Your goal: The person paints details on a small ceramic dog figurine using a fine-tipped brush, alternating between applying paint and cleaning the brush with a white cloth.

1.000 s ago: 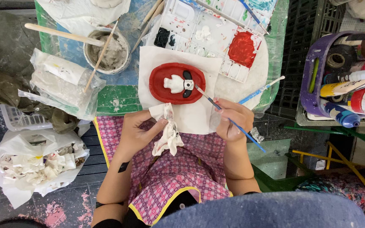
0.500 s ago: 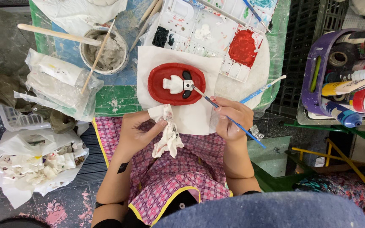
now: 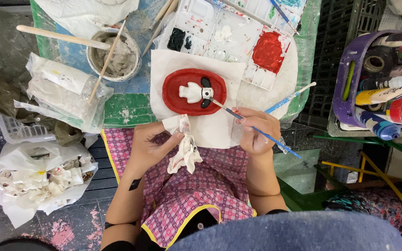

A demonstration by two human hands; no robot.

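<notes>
Brush tip now touches the black ear of the white figure (image 3: 195,92) on the red oval plaque (image 3: 173,104); 1 s ago it hung just right of it. So I judge detail painting is underway. Right hand (image 3: 256,130) pinches the blue brush (image 3: 257,130); left hand (image 3: 150,145) grips a stained rag (image 3: 185,151), near side.

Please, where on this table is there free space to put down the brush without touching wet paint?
Bare white paper lies below the red oval dish, between the left hand and the right hand. A green table patch is free beside the grey paste bowl. The palette side is crowded.
</notes>
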